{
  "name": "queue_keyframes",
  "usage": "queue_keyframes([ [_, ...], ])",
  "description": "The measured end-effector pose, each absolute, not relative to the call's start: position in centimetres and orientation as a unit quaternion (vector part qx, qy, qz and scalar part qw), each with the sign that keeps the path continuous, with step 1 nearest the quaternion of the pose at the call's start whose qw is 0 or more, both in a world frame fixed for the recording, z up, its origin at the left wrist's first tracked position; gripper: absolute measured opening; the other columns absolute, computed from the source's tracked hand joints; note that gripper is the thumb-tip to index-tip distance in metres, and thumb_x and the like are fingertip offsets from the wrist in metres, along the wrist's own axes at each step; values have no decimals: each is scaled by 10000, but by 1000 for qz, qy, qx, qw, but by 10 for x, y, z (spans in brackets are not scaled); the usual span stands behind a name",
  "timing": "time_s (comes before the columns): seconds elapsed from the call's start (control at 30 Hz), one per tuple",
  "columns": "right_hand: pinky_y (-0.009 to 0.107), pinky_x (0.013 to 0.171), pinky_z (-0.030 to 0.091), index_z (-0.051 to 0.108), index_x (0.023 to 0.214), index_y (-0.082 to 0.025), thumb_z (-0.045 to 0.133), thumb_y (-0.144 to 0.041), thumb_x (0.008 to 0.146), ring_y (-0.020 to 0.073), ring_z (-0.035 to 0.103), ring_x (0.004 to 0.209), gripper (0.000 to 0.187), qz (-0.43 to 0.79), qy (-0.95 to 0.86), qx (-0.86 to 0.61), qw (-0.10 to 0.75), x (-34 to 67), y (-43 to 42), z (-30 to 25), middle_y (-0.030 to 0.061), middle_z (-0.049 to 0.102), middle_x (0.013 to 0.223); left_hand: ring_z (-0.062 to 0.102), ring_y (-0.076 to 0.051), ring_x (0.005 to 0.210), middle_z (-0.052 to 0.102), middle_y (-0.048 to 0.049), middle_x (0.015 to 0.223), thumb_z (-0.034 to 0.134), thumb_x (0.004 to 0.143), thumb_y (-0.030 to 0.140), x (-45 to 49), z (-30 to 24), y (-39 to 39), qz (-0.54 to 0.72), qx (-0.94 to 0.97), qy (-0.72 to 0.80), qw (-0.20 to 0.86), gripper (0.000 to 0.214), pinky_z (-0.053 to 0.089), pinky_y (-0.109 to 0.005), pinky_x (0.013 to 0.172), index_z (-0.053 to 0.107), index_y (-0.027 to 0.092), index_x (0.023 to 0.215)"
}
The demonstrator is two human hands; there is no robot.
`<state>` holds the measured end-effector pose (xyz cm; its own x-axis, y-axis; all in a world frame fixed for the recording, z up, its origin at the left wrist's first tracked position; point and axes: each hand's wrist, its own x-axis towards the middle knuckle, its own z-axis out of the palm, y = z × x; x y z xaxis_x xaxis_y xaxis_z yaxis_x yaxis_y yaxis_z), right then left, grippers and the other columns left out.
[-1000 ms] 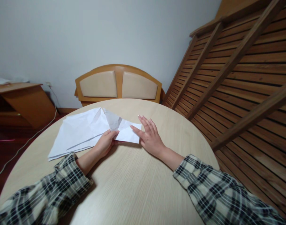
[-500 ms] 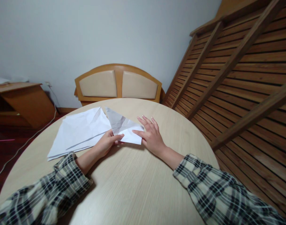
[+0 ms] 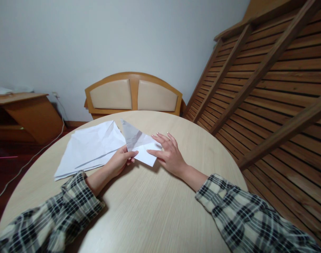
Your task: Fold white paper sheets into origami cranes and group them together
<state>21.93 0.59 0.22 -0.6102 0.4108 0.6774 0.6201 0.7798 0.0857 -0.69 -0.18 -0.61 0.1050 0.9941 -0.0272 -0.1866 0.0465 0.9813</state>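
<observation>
A white sheet of paper, folded to a point at its far left (image 3: 143, 151), is tilted a little above the table between my hands. My left hand (image 3: 120, 160) pinches its near left edge, thumb on top and fingers curled beneath. On the right side, my right hand (image 3: 171, 154) touches the paper with its thumb lying across the top. The other fingers of that hand are spread and stretched past the far right edge. Crease lines and a grey shaded flap show on the folded paper. A stack of white paper sheets (image 3: 89, 147) lies just left of it.
The round wooden table (image 3: 139, 211) fills the foreground. Behind it stands a padded headboard (image 3: 134, 91) against the wall. A slatted wooden frame (image 3: 255, 95) leans at the right. A wooden desk (image 3: 31, 116) and a white cable (image 3: 41, 149) are at the left.
The folded paper has turned slightly clockwise, its near right corner swinging toward me. My right hand's thumb and fingers have shifted slightly. My left hand keeps its hold.
</observation>
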Motion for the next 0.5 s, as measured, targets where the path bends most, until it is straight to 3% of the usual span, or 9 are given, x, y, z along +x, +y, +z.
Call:
queue_keyframes([
  [0.27, 561, 1162, 178, 654, 1172, -357, 630, -212, 858, 237, 298, 1422, 346, -136, -907, -274, 290, 218, 5, 4, 14, 418, 1500, 423, -47, 440, 533, 25, 581, 772, 606, 149, -7, -2, -3, 508, 447, 428, 599, 214, 282, -165, 376, 592, 125, 719],
  [0.5, 567, 1155, 174, 664, 1157, -328, 656, -138, 795, 250, 320, 1407, 409, -118, -907, -274, 298, 220, 9, -2, 39, 463, 1459, 447, -60, 419, 532, 20, 561, 709, 763, 337, -9, -6, 1, 503, 430, 432, 613, 237, 328, -175, 382, 588, 134, 744],
])
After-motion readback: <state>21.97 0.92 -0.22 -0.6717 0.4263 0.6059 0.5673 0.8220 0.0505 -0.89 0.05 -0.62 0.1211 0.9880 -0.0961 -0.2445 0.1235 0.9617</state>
